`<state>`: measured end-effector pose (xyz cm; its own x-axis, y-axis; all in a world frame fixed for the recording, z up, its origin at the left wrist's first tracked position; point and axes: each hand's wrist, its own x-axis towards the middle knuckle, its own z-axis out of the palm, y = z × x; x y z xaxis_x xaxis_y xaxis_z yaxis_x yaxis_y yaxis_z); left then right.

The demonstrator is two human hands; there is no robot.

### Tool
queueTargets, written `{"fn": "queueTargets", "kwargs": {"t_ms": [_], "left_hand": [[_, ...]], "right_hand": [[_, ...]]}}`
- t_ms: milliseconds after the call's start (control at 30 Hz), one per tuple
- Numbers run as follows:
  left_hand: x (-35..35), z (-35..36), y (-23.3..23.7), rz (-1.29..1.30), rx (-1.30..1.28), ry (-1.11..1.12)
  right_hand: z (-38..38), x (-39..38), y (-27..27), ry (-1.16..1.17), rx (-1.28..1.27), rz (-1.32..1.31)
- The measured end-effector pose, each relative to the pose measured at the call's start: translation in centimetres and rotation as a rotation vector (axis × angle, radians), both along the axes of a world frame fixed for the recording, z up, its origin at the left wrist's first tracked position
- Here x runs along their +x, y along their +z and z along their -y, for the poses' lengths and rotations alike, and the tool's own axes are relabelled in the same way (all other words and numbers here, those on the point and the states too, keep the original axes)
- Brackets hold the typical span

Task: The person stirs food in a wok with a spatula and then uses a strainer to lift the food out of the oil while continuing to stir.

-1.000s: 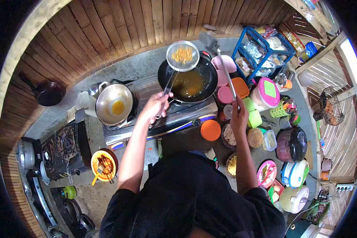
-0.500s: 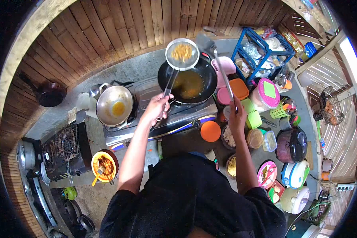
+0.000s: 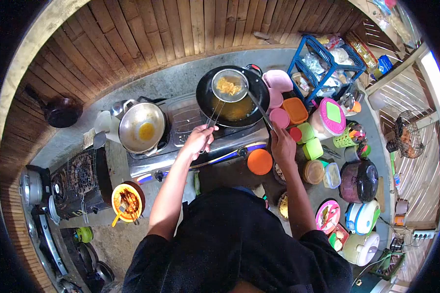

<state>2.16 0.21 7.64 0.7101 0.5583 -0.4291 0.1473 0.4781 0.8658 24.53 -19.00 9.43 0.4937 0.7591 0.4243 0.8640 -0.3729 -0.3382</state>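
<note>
My left hand (image 3: 199,141) is closed round the handle of a wire strainer (image 3: 230,86), which holds golden fried pieces (image 3: 227,87) over the black wok (image 3: 209,105). Brown oil (image 3: 235,111) lies in the wok, on the right side of the gas stove (image 3: 200,150). In my right hand (image 3: 283,146) is the long handle of a spatula (image 3: 260,107); its far end is at the strainer's right side, and its blade is hidden. A pale metal pan (image 3: 132,128) with a little yellow liquid sits on the stove's left side.
An orange bowl (image 3: 116,199) of red sauce stands at the left, near a grill (image 3: 80,176). To the right are an orange lid (image 3: 259,162), pink and green containers, a blue rack (image 3: 298,63) and a dark pot (image 3: 359,180). A bamboo wall (image 3: 181,29) rises behind the stove.
The strainer has come down closer to the wok's oil. The spatula, raised at the upper right before, is now lowered to the strainer, and my right hand has moved slightly left.
</note>
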Motion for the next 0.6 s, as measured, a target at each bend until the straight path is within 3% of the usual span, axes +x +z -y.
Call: {"fn": "queueTargets", "kwargs": {"t_ms": [200,267,367,533,600], "left_hand": [[-0.8,-0.5,2.8,-0.011,0.024,0.007],[-1.1,-0.7,4.3,0.019,0.061,-0.017],[-1.1,-0.7,6.5,0.037,0.070,-0.013],[-0.8,-1.0,2.8,-0.055,0.088,-0.065],[-0.3,-1.0,1.0,-0.140,0.070,-0.085]], "right_hand": [[0.5,-0.3,2.3,0.068,0.167,-0.099],[0.5,-0.7,4.1,-0.033,0.206,-0.368],[0.6,-0.5,4.4,-0.033,0.294,-0.378],[0.8,-0.5,3.0,-0.018,0.254,-0.379],[0.9,0.1,1.3,-0.053,0.111,-0.389]]}}
